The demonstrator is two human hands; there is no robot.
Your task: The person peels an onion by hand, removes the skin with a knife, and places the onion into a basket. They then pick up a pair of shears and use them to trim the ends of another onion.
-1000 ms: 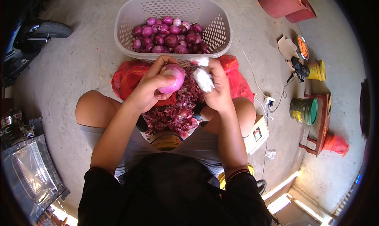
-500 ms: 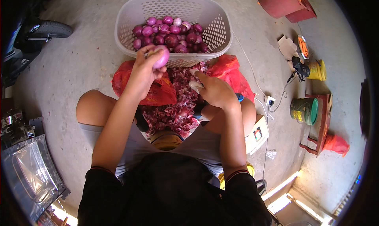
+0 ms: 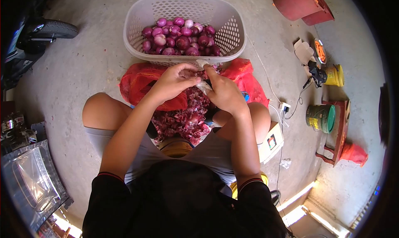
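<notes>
My left hand [image 3: 176, 81] is in front of the basket, its fingers curled and its thumb close to my right thumb. Anything inside its grasp is hidden. Beside it, my right hand [image 3: 226, 93] is closed, with white wrapping [image 3: 203, 87] on the thumb and index fingertip. What it grips, if anything, I cannot make out. Purple-red onions [image 3: 182, 42] fill the bottom of a grey perforated plastic basket [image 3: 132, 34] just beyond my hands. Beneath my hands, a heap of onion skins [image 3: 185, 123] covers the floor between my legs.
Red mesh bags lie on the left [image 3: 135, 82] and right [image 3: 249, 82] of the heap. A power socket [image 3: 284, 107] with cables and a white box [image 3: 272, 143] are by my right knee. Buckets, including a green-lidded one [image 3: 320, 118], stand along the right. A motorcycle wheel [image 3: 58, 29] is far left.
The onion has left my left hand, and a pale purple onion now shows at the basket's left side. My left hand has moved right, up against my right hand.
</notes>
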